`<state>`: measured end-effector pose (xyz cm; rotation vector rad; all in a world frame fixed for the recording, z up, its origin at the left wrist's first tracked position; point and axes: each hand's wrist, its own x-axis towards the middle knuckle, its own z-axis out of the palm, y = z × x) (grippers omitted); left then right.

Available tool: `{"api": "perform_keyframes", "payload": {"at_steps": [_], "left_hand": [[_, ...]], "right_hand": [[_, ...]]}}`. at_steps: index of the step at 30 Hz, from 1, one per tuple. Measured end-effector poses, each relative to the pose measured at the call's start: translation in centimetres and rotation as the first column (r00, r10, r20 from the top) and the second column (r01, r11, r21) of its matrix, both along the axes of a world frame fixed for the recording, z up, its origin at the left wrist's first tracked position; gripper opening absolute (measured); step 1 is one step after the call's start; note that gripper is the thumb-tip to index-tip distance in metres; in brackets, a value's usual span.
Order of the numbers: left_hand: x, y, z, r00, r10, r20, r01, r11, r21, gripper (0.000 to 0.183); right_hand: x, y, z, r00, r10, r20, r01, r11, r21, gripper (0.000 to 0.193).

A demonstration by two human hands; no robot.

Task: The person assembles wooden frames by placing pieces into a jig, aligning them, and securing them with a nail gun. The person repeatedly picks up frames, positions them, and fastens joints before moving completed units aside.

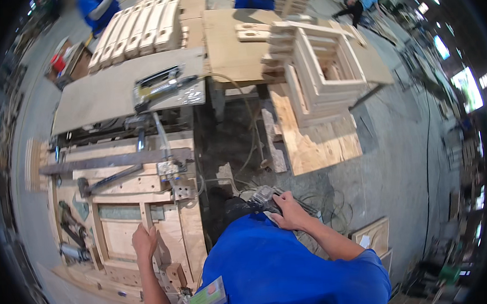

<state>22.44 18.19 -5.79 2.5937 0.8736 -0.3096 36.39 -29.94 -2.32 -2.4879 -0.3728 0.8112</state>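
Observation:
On the bench at the left lies a pale wooden frame [96,230] with upright bars. My left hand [144,240] is closed around one upright bar [146,212] of it. By my waist, my right hand [289,210] has its fingers curled at a greyish, crumpled-looking thing [263,195]; what exactly it grips is hidden. A hammer [111,179] rests across the wooden rails beyond the frame. Near it, a metal clamp block with hoses [168,170] sits at the frame's far right corner.
Farther off, a nail gun [158,86] with a hose lies on a grey board [100,94]. Stacked wooden frames [328,82] stand on plywood [333,152] at right. Slotted wooden parts [136,33] line the back. Loose hoses [336,207] cover the floor. Other people work beyond.

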Motion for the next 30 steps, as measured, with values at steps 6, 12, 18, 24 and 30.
{"api": "perform_keyframes", "payload": {"at_steps": [6, 12, 18, 24, 30], "left_hand": [[0.9, -1.5, 0.7, 1.0, 0.029, 0.003, -0.029, 0.999, 0.045, 0.032], [1.1, -2.7, 1.7, 0.998, 0.031, 0.06, -0.036, 0.996, 0.086, 0.029], [1.8, -4.0, 2.9, 0.994, 0.061, 0.087, -0.069, 0.993, 0.097, 0.031], [2.1, -4.6, 2.4, 0.993, 0.021, 0.119, -0.038, 0.989, 0.14, 0.034], [1.6, -4.2, 2.1, 0.998, -0.015, 0.064, 0.003, 0.984, 0.178, 0.03]], "right_hand": [[-2.5, -9.3, -2.5, 0.98, -0.188, -0.062, 0.156, 0.928, -0.338, 0.062], [-1.1, -12.6, -2.0, 0.994, -0.111, 0.016, 0.11, 0.95, -0.292, 0.064], [0.0, -12.9, -7.9, 0.958, 0.272, 0.086, -0.249, 0.945, -0.211, 0.069], [2.3, -12.7, -14.2, 0.888, 0.243, 0.391, -0.225, 0.97, -0.093, 0.069], [4.0, -12.5, -16.4, 0.86, 0.129, 0.493, -0.089, 0.99, -0.105, 0.071]]}}
